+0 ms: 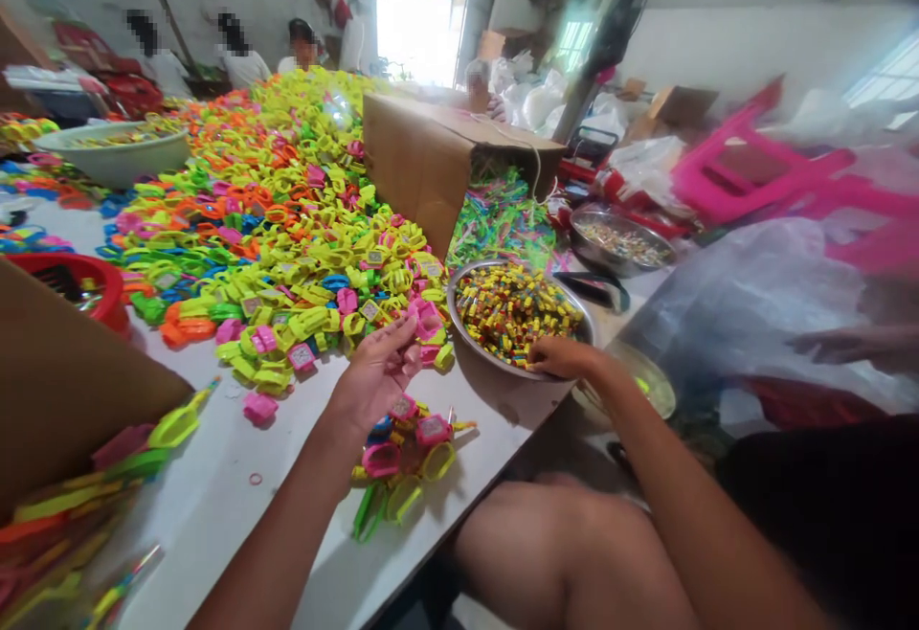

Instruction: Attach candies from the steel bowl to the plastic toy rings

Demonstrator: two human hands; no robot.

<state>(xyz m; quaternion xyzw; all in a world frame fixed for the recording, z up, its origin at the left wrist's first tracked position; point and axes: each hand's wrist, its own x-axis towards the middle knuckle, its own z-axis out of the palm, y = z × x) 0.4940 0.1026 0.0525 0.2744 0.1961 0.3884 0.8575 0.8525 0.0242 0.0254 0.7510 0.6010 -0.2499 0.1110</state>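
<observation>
My left hand (384,362) is closed in a pinch on a pink plastic toy watch (426,319), in front of a large heap of toy watches (316,257), mostly yellow, with orange, pink, green and blue ones. My right hand (560,358) reaches into a metal bowl (466,348) at the table edge. Its fingers are curled at the near side of small yellow-and-red wrapped pieces (513,309); what they hold is hidden. Below my left hand lies a small group of toy watches (406,462) with slim colourful pieces among them.
A tipped cardboard box (416,166) spills thin colourful strips (506,218). Another metal bowl (621,239) stands behind the first. At left are a red basin (107,281), a cardboard box (64,391) and a pale basin (119,153). A neighbour's hand (837,343) shows at right; people sit behind the heap.
</observation>
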